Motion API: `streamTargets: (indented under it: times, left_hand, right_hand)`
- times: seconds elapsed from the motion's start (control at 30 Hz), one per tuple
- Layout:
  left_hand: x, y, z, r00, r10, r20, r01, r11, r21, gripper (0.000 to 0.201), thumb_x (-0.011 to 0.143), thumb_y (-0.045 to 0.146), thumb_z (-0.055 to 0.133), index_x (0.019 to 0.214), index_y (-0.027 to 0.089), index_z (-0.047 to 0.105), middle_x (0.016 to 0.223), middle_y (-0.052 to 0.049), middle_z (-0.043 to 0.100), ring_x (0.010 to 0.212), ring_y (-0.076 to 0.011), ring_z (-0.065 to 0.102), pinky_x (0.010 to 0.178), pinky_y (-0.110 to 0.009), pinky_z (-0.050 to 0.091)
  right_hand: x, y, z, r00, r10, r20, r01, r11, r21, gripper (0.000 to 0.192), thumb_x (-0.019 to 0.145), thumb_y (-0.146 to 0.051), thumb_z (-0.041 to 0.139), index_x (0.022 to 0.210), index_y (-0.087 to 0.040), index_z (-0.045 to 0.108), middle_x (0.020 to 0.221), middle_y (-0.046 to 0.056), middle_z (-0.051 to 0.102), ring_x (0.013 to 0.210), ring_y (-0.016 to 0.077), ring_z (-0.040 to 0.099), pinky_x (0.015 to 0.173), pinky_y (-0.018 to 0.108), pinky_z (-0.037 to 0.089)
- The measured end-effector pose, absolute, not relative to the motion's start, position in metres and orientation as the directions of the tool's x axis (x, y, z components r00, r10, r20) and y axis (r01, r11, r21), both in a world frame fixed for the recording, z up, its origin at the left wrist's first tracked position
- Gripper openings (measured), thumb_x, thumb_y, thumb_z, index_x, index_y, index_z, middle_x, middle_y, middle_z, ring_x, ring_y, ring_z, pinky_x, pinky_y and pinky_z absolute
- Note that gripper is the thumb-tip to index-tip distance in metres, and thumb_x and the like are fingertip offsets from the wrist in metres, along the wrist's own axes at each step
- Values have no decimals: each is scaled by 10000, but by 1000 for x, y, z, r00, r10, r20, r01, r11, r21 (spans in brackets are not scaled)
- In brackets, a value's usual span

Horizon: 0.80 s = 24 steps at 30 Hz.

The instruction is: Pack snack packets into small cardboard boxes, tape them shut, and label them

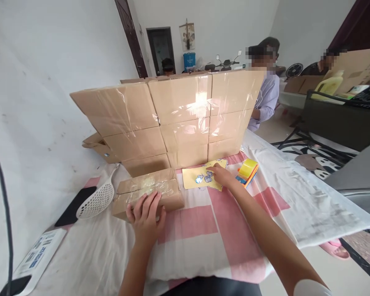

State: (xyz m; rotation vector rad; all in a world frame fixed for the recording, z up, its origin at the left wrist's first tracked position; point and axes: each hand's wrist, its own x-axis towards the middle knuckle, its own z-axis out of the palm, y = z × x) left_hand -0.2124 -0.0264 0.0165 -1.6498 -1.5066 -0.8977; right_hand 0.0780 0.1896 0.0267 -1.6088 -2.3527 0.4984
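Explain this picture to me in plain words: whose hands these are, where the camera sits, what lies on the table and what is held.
There is no machine here. One camera worn on a person's head looks forward and down, so the two bare arms reaching in from the bottom belong to the wearer.

The left hand lies flat on a small brown cardboard box sealed with clear tape. The right hand touches a yellow sheet with blue stickers; neither hand lifts anything.

They work over a pink and white checked cloth. Beside the right hand sits a yellow and orange tape dispenser. Behind stands a wall of stacked taped cardboard boxes. To the left lie a white slotted plastic scoop and a dark phone. Other people sit in the background.
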Motion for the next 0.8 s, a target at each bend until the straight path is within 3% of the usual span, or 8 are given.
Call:
streamTargets:
  times: [0.13,0.27,0.43,0.57,0.8]
  left_hand:
    - [-214,-20,14,79,484,872,997,-55,-59,546,844,297,688,1379,257,587,1188,-98,749,1155,-308,607,1204,-531,177]
    - [-215,-18,13,81,463,883,997,-43,-69,555,816,294,717,1357,258,597,1137,-91,753,1123,-303,605,1202,-523,193]
    - [-217,-16,11,93,453,886,996,-55,-76,592,796,300,734,1368,257,587,1108,-90,746,1137,-303,577,1206,-527,184]
    - [-217,-17,9,77,464,882,997,-47,-63,566,790,298,739,1337,277,598,1116,-83,741,1141,-308,580,1195,-538,186]
    - [-214,-16,12,85,449,889,996,-46,-72,542,792,287,731,1318,253,603,1080,-86,742,1126,-299,566,1205,-534,187]
  right_hand:
    - [78,193,25,-384,923,-9,866,356,-351,368,912,-65,507,1158,-251,707,1193,84,607,938,195,671,679,256,409]
    - [76,187,31,-373,927,34,868,361,-340,228,978,-143,480,1076,-228,668,1152,67,624,949,184,655,648,259,375]
    - [76,181,35,-348,934,79,868,353,-349,269,1015,-172,427,1155,-231,649,1215,69,629,1006,198,648,652,271,395]
    - [78,181,27,-373,927,28,885,365,-291,395,989,-110,435,1281,-280,639,1271,89,593,1080,223,639,678,276,418]
    - [72,181,25,-361,932,33,895,356,-267,252,1003,-127,436,1069,-230,657,1172,97,598,989,208,640,600,277,348]
